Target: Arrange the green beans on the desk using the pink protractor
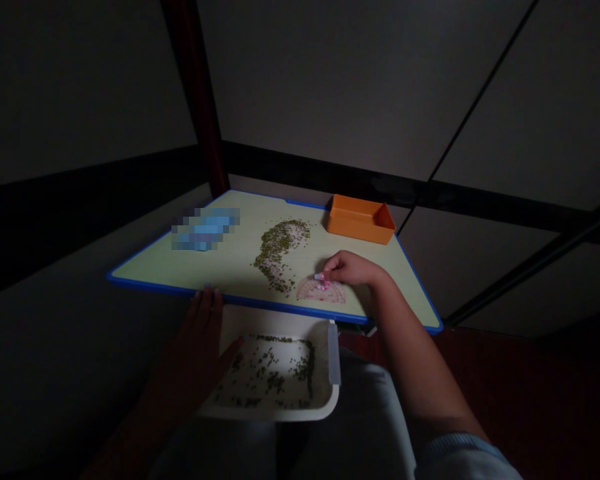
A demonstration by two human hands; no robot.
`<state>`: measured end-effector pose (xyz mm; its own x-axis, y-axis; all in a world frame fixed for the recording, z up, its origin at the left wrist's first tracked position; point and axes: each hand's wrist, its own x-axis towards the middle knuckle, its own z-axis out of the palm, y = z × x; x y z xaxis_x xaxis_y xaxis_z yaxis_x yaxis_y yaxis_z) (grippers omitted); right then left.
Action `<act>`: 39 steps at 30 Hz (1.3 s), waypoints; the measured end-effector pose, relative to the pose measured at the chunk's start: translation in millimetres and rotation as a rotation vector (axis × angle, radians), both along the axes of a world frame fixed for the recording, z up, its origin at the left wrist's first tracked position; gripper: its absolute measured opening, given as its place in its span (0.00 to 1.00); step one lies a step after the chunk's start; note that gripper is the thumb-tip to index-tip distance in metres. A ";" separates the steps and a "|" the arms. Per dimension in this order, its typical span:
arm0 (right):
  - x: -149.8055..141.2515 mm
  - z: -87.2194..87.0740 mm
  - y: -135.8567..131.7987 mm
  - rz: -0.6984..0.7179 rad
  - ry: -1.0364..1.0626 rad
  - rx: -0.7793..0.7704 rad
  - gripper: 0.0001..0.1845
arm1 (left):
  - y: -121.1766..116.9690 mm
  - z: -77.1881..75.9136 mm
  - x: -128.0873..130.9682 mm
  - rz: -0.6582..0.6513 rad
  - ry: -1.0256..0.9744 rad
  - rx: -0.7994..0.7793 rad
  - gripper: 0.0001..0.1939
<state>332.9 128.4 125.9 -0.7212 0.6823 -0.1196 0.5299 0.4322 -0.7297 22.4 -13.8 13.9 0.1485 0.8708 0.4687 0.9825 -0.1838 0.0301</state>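
Leaves bare board (pixel 220 270) left of the seeds (pixel 275 250) and right of the protractor (pixel 310 292), within the blue edge (pixel 250 302), with the orange box (pixel 353 229) at far right. Pinches a small pink-and-white piece (pixel 319 276) at the protractor in the right hand (pixel 353 268), and spreads the left hand (pixel 200 327) from the near edge over the white tub (pixel 260 416), grip unclear. Reaches in from near right with the right forearm (pixel 420 353), wrist bent leftward.

Yellow-green tabletop (pixel 230 250), blue rim (pixel 260 303); orange box (pixel 361 230); green grains (pixel 275 247); white bin (pixel 280 412); pink protractor (pixel 313 292)
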 end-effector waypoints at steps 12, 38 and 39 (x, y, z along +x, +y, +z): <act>-1.6 0.1 -2.1 0.076 0.015 -0.065 0.21 | -1.1 0.4 -0.8 0.009 0.024 -0.012 0.44; -9.2 -5.8 -2.3 -0.090 0.050 0.123 0.21 | -0.4 -1.1 -2.5 -0.017 -0.009 -0.022 0.45; -8.2 -4.8 -2.6 -0.099 0.052 0.122 0.21 | -0.4 -1.0 -2.5 -0.020 -0.007 -0.019 0.45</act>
<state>324.7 125.7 121.1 -0.6527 0.7576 0.0043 0.5375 0.4670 -0.7022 19.9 -14.2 12.9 0.1631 0.8762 0.4535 0.9784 -0.2030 0.0402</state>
